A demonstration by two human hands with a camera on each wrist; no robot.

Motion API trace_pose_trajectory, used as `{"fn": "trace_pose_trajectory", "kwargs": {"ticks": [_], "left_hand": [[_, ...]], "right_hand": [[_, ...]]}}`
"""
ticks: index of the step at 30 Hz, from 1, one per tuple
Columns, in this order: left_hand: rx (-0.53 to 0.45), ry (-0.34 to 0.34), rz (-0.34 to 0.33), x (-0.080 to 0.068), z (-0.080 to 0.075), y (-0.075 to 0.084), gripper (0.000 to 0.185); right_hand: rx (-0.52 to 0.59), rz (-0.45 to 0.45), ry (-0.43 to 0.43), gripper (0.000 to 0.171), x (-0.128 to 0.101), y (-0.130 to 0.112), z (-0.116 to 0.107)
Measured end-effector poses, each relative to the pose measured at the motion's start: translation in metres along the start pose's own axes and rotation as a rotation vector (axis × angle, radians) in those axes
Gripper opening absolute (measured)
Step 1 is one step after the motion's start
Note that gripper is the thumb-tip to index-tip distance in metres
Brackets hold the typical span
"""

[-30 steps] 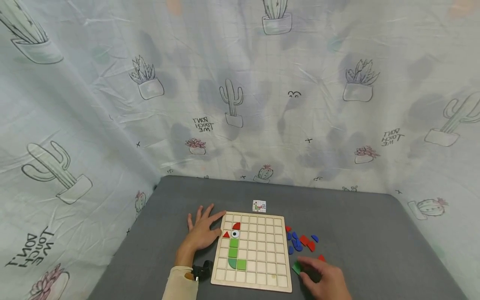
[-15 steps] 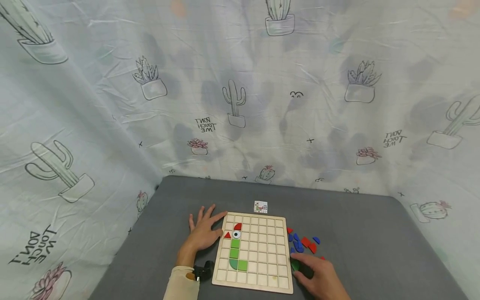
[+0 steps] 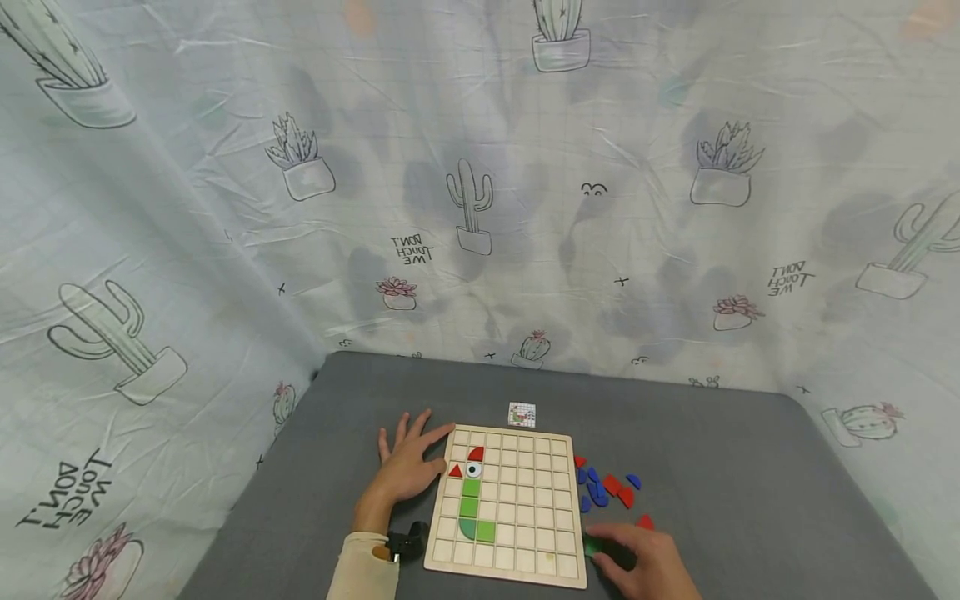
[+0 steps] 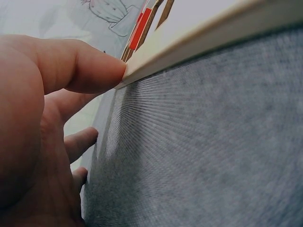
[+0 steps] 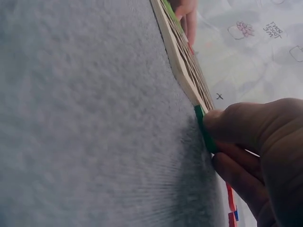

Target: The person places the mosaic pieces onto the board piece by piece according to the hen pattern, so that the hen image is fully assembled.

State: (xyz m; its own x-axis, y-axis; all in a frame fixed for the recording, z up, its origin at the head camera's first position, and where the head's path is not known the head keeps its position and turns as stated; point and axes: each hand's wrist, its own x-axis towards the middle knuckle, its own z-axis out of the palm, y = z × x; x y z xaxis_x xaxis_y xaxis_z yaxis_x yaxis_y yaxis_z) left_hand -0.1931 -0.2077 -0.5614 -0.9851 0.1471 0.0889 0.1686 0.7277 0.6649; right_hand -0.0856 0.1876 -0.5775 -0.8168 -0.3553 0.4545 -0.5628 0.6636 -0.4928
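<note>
Grey tabletop (image 3: 750,467): right hand (image 3: 648,562) pinches green tile (image 3: 592,546) beside board's edge (image 3: 583,533); left hand (image 3: 408,467) spread flat.

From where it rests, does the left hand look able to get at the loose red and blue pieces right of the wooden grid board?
Probably not without moving: the left hand rests at the wooden grid board's left edge, the whole board lies between, and the red and blue pieces sit beside the right hand.

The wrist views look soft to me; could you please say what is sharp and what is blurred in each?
Left wrist view: the thumb and palm are close and blurred, the grey mat weave sharper. Right wrist view: the near mat is smeared, the green piece and fingers fairly crisp. Head view: evenly lit, wide-angle bending.
</note>
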Motion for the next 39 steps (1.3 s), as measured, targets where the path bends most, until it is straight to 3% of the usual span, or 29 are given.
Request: {"fn": "trace_pose_trajectory", "kwargs": {"ticks": [12, 39], "left_hand": [[-0.01, -0.002, -0.004, -0.002, -0.001, -0.003, 0.063], [-0.005, 0.012, 0.009, -0.001, -0.001, 0.001, 0.063]], "right_hand": [[0.031, 0.046, -0.017, 0.039, 0.004, -0.009, 0.011], [0.005, 0.074, 0.053, 0.042, 0.003, -0.015, 0.007]]}}
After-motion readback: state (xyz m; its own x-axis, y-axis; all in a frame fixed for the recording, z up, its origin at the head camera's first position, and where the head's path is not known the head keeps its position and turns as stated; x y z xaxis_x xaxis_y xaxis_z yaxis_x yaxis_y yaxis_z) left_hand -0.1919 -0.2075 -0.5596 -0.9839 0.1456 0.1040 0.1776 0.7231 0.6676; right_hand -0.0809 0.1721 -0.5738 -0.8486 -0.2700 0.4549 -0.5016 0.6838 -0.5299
